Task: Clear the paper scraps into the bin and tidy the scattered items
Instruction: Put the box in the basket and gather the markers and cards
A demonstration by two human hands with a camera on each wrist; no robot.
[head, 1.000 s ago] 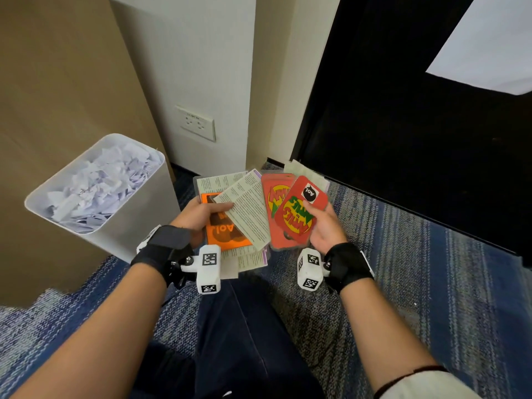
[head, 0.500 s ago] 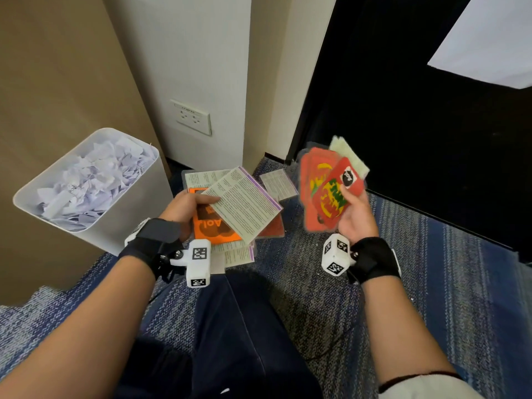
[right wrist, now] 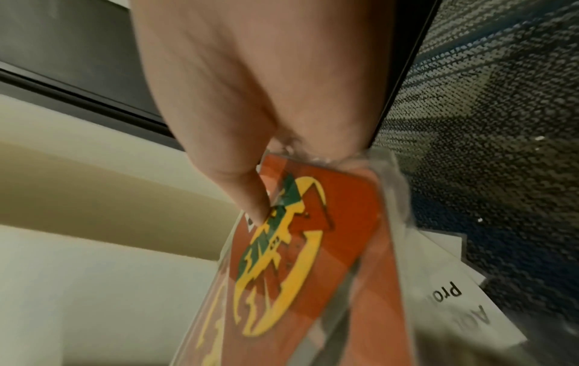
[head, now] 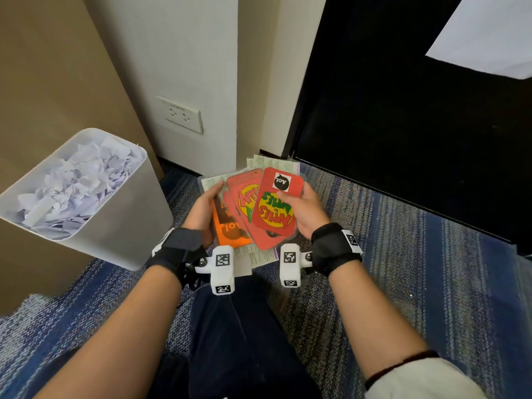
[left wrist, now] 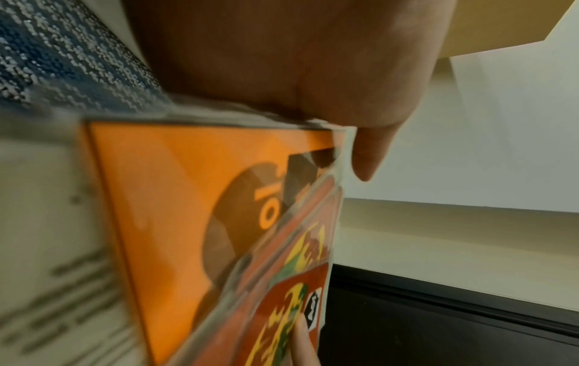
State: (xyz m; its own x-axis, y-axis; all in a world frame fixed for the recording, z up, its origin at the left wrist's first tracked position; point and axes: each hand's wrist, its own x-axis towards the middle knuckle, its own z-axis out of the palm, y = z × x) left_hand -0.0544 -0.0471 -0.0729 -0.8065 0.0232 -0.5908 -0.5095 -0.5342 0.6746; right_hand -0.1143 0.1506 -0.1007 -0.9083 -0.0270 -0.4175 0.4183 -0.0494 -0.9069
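Observation:
Both hands hold one overlapping bundle above the carpet. My left hand [head: 203, 210] grips the left edge of an orange card [head: 227, 230] and the printed leaflets [head: 260, 256] under it; in the left wrist view the orange card [left wrist: 175, 210] fills the frame. My right hand [head: 306, 210] pinches red sleeved cards [head: 275, 210] with a yellow and green logo, thumb on top, laid over the orange card. The right wrist view shows the thumb pressed on the red cards [right wrist: 301, 245]. A white bin [head: 123, 223] full of paper scraps [head: 72, 182] stands to the left.
A wall with a power socket [head: 182, 114] rises behind the bin. A black door [head: 403, 125] stands at the right. Blue and grey striped carpet [head: 417, 269] covers the floor. My dark trouser leg [head: 239, 341] lies between my forearms.
My right hand, which had lifted its red cards up and to the right, has brought them back down onto the bundle in my left hand. The leaflet that lay on top is now underneath.

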